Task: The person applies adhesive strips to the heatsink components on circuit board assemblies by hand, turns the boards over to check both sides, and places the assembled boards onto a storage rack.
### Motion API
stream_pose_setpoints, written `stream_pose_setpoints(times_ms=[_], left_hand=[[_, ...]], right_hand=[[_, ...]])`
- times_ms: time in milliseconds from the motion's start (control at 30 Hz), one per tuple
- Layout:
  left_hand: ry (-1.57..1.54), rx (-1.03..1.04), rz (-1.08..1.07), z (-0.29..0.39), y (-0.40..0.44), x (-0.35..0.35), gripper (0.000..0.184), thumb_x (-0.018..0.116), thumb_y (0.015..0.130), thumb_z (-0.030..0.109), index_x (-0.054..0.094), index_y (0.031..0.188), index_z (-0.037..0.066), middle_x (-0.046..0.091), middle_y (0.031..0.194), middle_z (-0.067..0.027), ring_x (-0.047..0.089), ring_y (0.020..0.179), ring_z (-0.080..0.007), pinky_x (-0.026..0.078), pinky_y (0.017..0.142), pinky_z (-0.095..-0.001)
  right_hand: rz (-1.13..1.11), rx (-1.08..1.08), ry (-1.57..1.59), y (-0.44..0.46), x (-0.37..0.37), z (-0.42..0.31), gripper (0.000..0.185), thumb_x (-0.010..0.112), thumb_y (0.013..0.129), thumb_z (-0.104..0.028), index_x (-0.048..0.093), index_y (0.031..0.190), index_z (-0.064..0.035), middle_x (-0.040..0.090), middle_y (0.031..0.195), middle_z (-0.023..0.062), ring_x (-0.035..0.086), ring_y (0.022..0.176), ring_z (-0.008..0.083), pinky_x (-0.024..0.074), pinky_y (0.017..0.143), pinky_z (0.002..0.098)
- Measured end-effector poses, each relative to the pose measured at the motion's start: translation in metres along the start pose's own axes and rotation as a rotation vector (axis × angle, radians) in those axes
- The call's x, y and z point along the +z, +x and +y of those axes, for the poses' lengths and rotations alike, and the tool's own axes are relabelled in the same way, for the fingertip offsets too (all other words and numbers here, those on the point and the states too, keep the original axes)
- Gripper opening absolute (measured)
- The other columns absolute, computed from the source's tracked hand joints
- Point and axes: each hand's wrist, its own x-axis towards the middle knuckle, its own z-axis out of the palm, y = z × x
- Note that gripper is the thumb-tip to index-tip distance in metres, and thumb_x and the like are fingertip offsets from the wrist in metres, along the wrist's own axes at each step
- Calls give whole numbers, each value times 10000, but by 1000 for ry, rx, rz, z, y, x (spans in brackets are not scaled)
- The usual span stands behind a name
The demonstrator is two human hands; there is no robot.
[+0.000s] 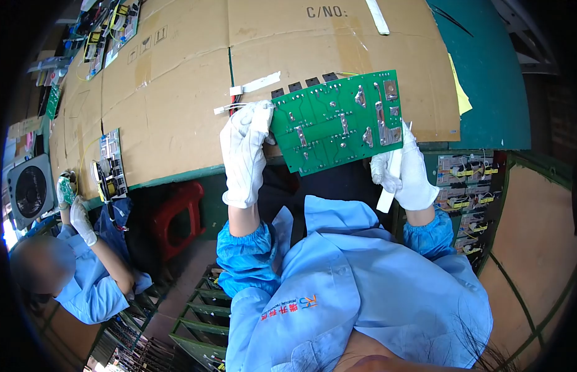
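Observation:
A green circuit board (pixel 329 133) is held up over the table's near edge, its soldered underside facing me. Black components and several wires show along its far edge. My left hand (pixel 245 155), in a white glove, is closed on the board's left edge. My right hand (pixel 415 180), also gloved, is closed around a white flat strip (pixel 385 199) by the board's right edge. Whether those fingers also grip the board I cannot tell. Just beyond my left hand are a white connector (pixel 221 110) and red and black wires.
Cardboard (pixel 177 93) covers the table, with another white strip (pixel 378 17) at the back. A rack of boards (pixel 465 186) stands at right. At left a co-worker (pixel 93 279) handles a small board near a fan (pixel 31 191). A red stool (pixel 180 217) is below.

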Motion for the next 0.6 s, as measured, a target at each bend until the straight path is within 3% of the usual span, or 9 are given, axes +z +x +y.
stream_pose_setpoints(times_ms=[600], left_hand=[[-26,44,29,-8,6,3,222,670,957,199,701,1046,-2,610,760,22,493,591,-37,372,537,-190]], right_hand=[[-40,28,65,-1,0,-4,549,265,1059,-527,524,1237,-77,629,599,194,397,295,124,305,276,231]])
